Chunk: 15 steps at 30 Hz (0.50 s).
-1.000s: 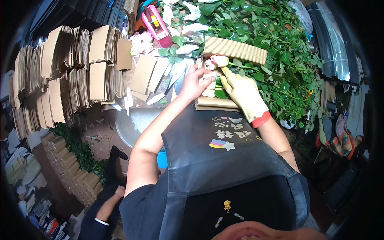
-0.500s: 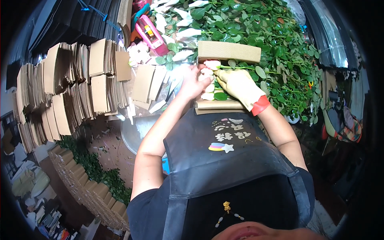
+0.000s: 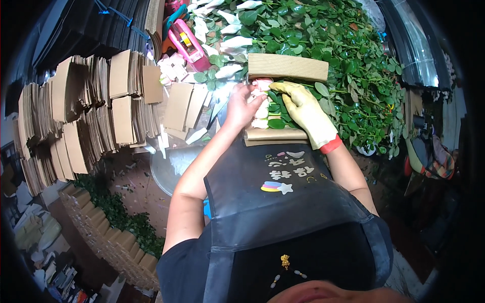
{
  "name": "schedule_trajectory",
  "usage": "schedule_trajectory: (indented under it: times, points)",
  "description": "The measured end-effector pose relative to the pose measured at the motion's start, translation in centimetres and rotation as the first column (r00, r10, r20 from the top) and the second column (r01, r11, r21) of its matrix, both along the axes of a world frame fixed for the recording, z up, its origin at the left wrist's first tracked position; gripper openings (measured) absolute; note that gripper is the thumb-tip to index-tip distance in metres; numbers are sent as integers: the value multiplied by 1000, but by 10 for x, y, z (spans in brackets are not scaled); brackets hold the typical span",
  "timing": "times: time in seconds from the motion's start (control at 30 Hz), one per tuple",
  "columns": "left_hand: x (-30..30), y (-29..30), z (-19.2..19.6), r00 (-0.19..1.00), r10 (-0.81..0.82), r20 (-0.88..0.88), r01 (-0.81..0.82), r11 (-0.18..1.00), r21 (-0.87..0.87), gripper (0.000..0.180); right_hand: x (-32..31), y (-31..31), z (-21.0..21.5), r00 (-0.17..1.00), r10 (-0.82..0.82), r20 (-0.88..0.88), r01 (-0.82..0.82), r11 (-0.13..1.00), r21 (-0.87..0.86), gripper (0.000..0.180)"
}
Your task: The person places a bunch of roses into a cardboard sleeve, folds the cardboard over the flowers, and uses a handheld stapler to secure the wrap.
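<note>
The uppermost pink rose (image 3: 261, 84) had shifted left, closer to the left hand (image 3: 239, 104) and more in line with the roses (image 3: 259, 112) below. The yellow-gloved right hand (image 3: 302, 105) had eased back (more green leaves (image 3: 276, 123) showed beside it). Another person's arm, earlier at lower left, had left the view.

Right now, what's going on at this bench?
A person has their bare left hand at a row of pale pink roses, with their gloved right hand beside them, by the leaves. The roses lie between a ribbed cardboard flap and a smooth cardboard fold. Their heads aren't covered over.
</note>
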<state>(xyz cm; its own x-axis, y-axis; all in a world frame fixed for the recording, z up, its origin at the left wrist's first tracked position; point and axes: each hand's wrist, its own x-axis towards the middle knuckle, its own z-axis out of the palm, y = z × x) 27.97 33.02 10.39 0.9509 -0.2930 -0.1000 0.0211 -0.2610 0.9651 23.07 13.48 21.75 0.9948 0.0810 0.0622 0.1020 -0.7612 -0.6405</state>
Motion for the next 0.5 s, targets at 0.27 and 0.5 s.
schedule_trajectory:
  times: [0.27, 0.5]
  points:
    - [-4, 4, -1, 1000, -3, 26, 3, 1000, 20, 43, 11, 24, -4, 995, 67, -78, -99, 832, -545, 25]
    - [0, -2, 2, 997, -54, 61, 48, 994, 96, 47, 22, 12, -23, 992, 88, -90, -120, 881, -458, 23]
